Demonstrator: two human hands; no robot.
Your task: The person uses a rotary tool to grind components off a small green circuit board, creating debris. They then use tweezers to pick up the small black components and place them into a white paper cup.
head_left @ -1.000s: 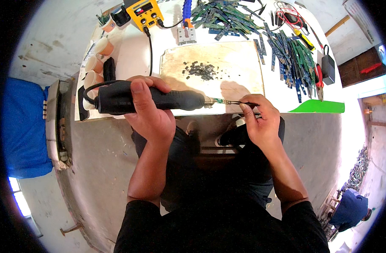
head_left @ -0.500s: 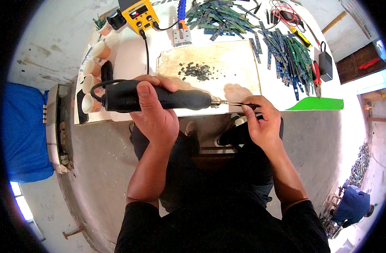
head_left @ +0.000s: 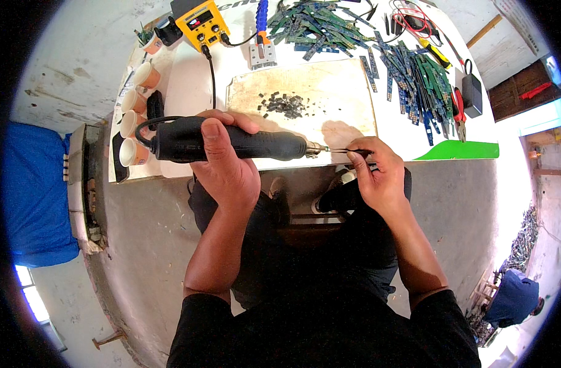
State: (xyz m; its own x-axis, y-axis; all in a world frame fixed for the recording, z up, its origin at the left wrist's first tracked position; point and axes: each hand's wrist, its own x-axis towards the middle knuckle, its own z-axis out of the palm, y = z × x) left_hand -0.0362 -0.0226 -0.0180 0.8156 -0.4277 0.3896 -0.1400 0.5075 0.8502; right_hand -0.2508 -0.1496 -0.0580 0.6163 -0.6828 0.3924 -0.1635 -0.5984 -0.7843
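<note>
"Head view: set a clock on the wooden board (head_left: pixel 349 92), twelve on the far side. Where are the hands?"

"Toward eight, the left hand (head_left: pixel 228 162) is wrapped round a black heat gun (head_left: pixel 274 145), thumb on top, its metal nozzle (head_left: pixel 315 149) pointing to three."

"And the other?"

"A little past four, the right hand (head_left: pixel 381 175) pinches dark tweezers (head_left: pixel 359 151) between thumb and fingers. Their tips aim at nine, just beside the nozzle. Whether they clasp anything is too small for me to tell."

"How near the edge are they?"

"From above, nozzle and tips show just inside the front edge of the table (head_left: pixel 185 80), at six. Both wrists are on the near side of that edge."

"Any room to shift right?"

"Bare wood runs from the loose black chips (head_left: pixel 283 104), near the dial's middle, to the rim at three. Beyond, green and blue strips (head_left: pixel 418 83) are heaped around half past two, with red-handled pliers (head_left: pixel 459 113) at three, well apart from the right hand."

"To the left?"

"Tighter. Paper cups (head_left: pixel 132 151) stand in a row around nine, along the table's side; the nearest is just beside the heat gun's back end. A yellow control box (head_left: pixel 200 23) sits at ten."
</note>
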